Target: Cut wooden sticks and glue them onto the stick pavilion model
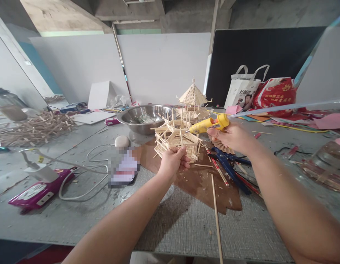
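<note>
My right hand [232, 137] is closed round a yellow hot glue gun [204, 125]. Its nozzle points left, close to the upper part of a model built of thin wooden sticks [178, 138]. My left hand [175, 160] grips the front lower edge of that model, thumb on top and fingers curled under. Whether the nozzle touches a stick I cannot tell. Behind stands another stick piece with a pointed roof [193, 96]. Under the model lies a brown sheet [208, 190], with blue-handled pliers [232, 170] at its right.
A steel bowl [145, 116] stands behind the model. On the left are a purple power strip [42, 189], a white cable and a phone [124, 168]. One long stick [217, 220] reaches past the front edge. A glass jar [325, 165] and a red bag [277, 97] are at right.
</note>
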### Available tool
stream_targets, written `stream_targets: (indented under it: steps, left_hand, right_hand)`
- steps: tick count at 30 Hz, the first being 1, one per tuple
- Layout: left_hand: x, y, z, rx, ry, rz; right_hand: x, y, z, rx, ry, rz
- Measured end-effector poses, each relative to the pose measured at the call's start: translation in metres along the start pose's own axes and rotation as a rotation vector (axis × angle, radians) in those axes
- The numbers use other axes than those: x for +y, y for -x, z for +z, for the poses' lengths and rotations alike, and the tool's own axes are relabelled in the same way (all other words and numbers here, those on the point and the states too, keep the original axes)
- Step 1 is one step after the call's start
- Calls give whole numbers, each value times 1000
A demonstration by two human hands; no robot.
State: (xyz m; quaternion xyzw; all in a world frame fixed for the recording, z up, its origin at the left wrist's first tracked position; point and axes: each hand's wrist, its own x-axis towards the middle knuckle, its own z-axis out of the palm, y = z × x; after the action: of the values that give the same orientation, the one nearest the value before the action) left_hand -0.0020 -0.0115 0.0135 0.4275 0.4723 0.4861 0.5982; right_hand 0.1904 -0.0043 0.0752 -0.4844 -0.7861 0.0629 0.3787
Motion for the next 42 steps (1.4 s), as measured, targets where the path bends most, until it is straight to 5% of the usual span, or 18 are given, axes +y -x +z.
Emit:
stream_targets:
  steps: [16, 42]
  left_hand:
    - [-1, -1, -1, -23, 21, -2]
    - [-1, -1, -1, -15, 18, -8]
  right_hand:
    - [-3, -4, 30, 85, -18, -1]
    - [-1, -4, 30, 94, -9, 9]
